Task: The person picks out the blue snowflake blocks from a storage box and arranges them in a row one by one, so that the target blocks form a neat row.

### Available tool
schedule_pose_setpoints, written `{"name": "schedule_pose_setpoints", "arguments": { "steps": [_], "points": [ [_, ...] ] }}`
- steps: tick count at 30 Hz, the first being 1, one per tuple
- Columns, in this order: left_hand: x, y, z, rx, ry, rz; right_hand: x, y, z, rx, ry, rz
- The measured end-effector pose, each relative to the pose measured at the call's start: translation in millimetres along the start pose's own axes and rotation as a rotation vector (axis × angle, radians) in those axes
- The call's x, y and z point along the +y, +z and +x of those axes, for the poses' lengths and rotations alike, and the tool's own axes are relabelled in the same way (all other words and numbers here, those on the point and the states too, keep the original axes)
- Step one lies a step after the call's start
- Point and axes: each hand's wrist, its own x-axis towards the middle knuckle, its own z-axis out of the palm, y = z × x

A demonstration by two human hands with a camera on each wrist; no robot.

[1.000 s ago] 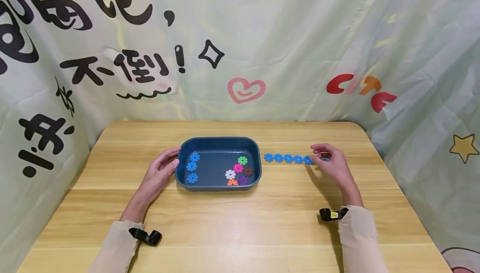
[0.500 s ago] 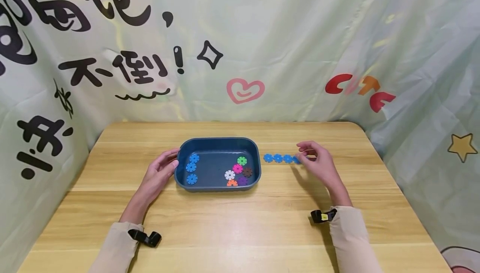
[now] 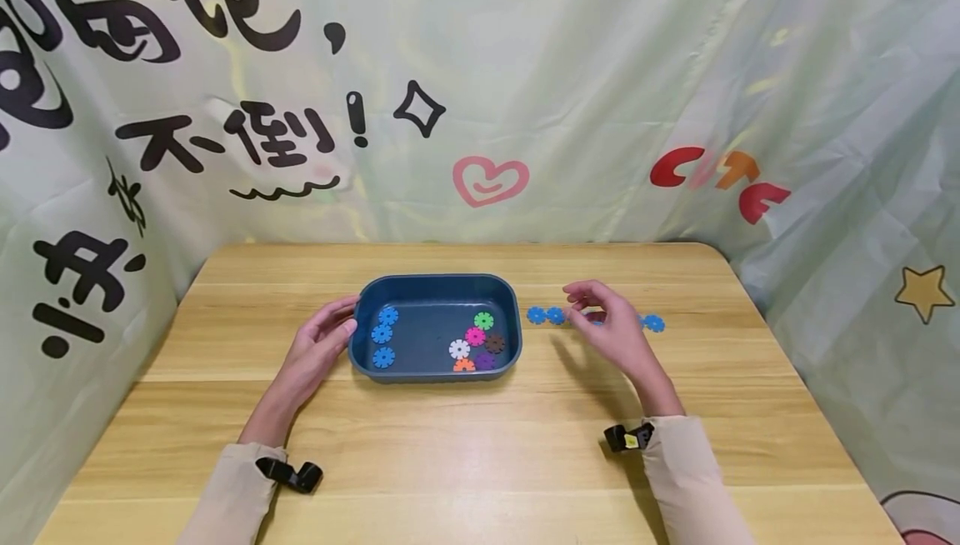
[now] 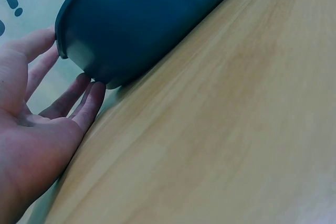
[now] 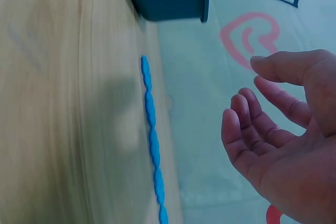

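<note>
My left hand (image 3: 322, 345) rests its fingertips and thumb against the left end of a dark blue tray (image 3: 435, 376); the left wrist view shows them on the tray's outer wall and rim. Three blue notched discs (image 3: 383, 334) lie inside along the tray's left side. To the tray's right runs a row of flat blue snowflake discs (image 3: 536, 315), seen edge-on in the right wrist view. Over this row hovers my right hand (image 3: 611, 328), fingers loosely bent with nothing between them. It hides the row's middle from the head camera, while the disc at the right end (image 3: 654, 323) shows beyond it.
At the tray's right side lie green (image 3: 483, 321), pink (image 3: 475, 336), white (image 3: 460, 349), brown (image 3: 495, 343), purple (image 3: 485, 361) and orange (image 3: 464, 365) discs. A printed cloth (image 3: 585, 95) hangs behind the wooden table (image 3: 450, 462).
My right hand has travelled left along the blue row towards the tray, uncovering the row's right end and covering its middle. The left hand and the tray stay in place.
</note>
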Motion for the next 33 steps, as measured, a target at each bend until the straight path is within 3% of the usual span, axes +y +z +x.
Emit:
{"name": "schedule_pose_setpoints", "arguments": {
  "steps": [22, 33],
  "points": [
    [0.9, -1.3, 0.6, 0.005, 0.004, -0.014, -41.4, 44.3, -8.9, -0.091, -0.149, 0.140],
    [1.5, 0.3, 0.6, 0.005, -0.013, -0.022, -65.4, 71.1, -16.0, -0.185, -0.168, 0.192]
  ]
}}
